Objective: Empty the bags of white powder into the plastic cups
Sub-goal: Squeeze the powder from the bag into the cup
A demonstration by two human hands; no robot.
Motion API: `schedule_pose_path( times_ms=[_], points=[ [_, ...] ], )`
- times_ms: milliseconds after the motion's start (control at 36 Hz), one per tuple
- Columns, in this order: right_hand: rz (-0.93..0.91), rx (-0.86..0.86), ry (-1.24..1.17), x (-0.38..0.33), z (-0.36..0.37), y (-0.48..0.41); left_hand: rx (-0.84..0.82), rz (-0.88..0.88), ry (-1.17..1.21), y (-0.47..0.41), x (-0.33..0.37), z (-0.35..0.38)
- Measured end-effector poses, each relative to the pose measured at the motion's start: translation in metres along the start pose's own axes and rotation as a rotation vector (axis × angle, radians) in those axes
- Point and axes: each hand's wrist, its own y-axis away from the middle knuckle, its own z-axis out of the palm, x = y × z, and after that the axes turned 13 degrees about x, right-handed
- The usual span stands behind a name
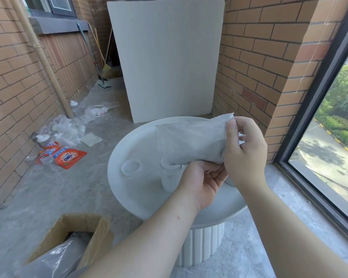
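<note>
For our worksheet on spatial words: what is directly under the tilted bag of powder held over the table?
Under the bag's lowered corner stands a clear plastic cup on the white round table. Both hands, left and right, grip the bag. The bag covers the cup's mouth, hiding any pouring.

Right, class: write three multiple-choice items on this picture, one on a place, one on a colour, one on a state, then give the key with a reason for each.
1. Where does the lower end of the powder bag point?
A. Into the cardboard box
B. At the mouth of the plastic cup
C. At the window

2. What colour is the round table?
A. White
B. Red
C. Black

3. How is the bag held?
A. Lying flat on the table
B. One hand only
C. Both hands, tilted

Key: B, its low end meets the plastic cup; A, table top and ribbed base are white; C, the right hand pinches the raised end, the left hand holds the low end.
</note>
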Motion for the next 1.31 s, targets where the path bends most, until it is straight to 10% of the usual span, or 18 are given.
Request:
schedule_pose_path(
  times_ms=[1306],
  points=[
    [0.031, -0.068, -0.034, -0.019, 0.010, 0.006, 0.031, 0.029, 0.060, 0.005, 0.006, 0.004]
  ],
)
